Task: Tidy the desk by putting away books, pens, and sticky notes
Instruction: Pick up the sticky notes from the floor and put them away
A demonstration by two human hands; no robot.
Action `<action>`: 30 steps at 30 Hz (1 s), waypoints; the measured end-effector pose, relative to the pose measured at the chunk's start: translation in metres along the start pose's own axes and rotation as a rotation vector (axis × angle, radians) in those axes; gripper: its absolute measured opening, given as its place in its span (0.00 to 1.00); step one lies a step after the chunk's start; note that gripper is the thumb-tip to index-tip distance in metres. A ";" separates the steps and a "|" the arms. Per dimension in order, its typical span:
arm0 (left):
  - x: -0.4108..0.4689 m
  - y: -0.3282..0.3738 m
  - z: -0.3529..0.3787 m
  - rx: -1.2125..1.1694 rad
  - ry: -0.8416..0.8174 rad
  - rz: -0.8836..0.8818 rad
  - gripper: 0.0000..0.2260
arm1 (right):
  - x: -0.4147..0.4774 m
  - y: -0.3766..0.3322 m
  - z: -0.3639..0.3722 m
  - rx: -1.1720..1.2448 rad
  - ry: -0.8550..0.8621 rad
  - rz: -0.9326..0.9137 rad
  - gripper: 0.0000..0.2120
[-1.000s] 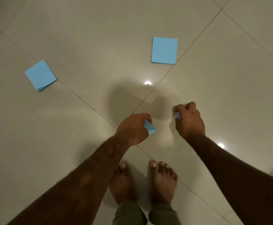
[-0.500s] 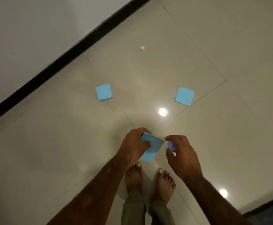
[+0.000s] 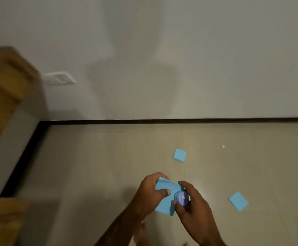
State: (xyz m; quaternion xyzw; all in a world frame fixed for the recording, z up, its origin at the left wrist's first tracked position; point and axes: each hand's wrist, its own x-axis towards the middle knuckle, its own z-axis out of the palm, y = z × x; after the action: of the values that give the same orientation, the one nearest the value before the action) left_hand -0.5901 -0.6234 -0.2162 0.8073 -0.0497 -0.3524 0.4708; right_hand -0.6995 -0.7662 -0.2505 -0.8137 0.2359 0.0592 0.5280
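Observation:
My left hand [image 3: 150, 193] grips a pad of blue sticky notes [image 3: 166, 201], thumb across its top. Right beside it, my right hand [image 3: 192, 205] holds a small round blue object [image 3: 182, 198] with a red-and-white label; what it is cannot be told. Two more blue sticky note pads lie on the tiled floor: one [image 3: 180, 155] ahead of my hands, the other [image 3: 238, 201] to the right.
A grey wall with a black skirting strip [image 3: 162, 121] runs across ahead. Wooden furniture [image 3: 4, 89] stands at the left, with more wood [image 3: 2, 221] at the lower left. A white wall socket [image 3: 58, 78] and a small white scrap [image 3: 223, 146] on the floor.
The view has tilted up from the floor to the wall as I rise. My hands came together, the sticky pad now flat and the round blue object showing in my right hand.

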 end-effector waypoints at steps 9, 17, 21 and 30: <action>-0.140 0.007 -0.174 -0.281 0.439 -0.027 0.10 | -0.013 -0.206 0.083 -0.187 -0.282 -0.365 0.23; -0.274 -0.043 -0.314 -0.501 0.854 0.048 0.09 | -0.063 -0.351 0.226 -0.152 -0.536 -0.590 0.23; -0.329 -0.090 -0.356 -0.621 0.927 -0.023 0.10 | -0.097 -0.389 0.298 -0.165 -0.643 -0.644 0.21; -0.395 -0.204 -0.397 -0.841 1.011 -0.239 0.11 | -0.130 -0.417 0.439 -0.360 -0.841 -0.667 0.21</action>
State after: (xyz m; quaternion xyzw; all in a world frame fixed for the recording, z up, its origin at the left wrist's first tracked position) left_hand -0.6917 -0.0605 -0.0495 0.6206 0.4086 0.0304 0.6686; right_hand -0.5607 -0.1971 -0.0497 -0.8277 -0.2785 0.2474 0.4196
